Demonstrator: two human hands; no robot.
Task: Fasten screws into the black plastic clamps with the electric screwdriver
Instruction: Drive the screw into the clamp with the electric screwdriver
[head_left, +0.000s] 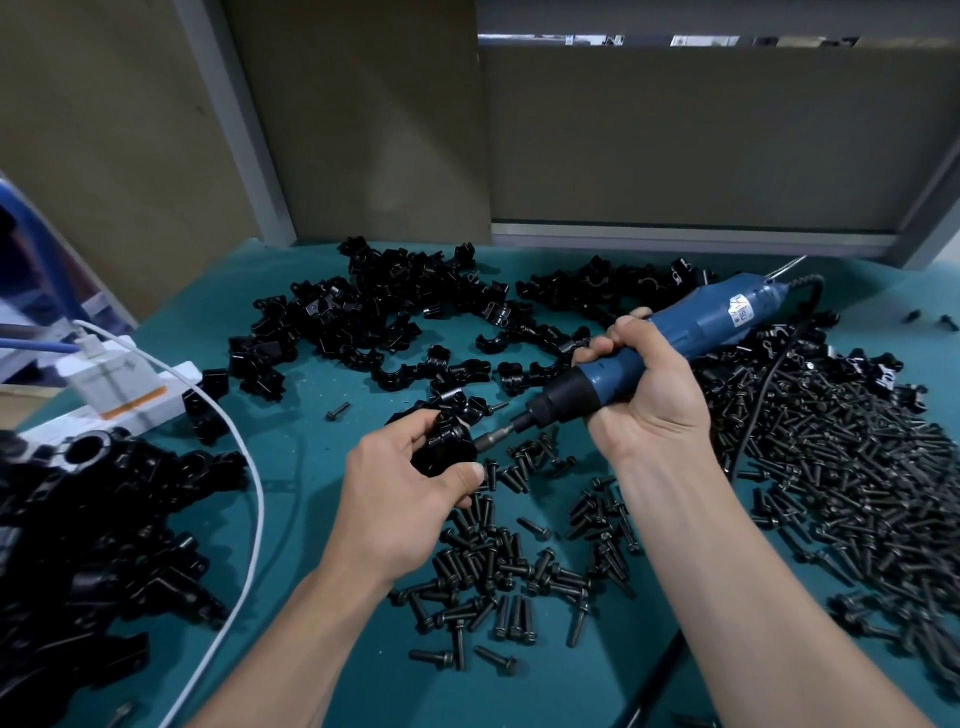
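- A black plastic clamp (445, 448) is gripped by the left hand (405, 499), with fingers and thumb curled round it, just above the middle of the green table (311, 467).
- The electric screwdriver (675, 338) is clasped by the right hand (647, 400). Its long axis runs from far right (the cord end) to near left, and its bit (496, 438) is pointed left at the clamp.
- Loose screws (857, 467) are heaped at the right, and spare clamps (384, 306) are piled at the far side.

Teal table mat (291, 457), tan partition panels (701, 140), grey metal frame (691, 241)
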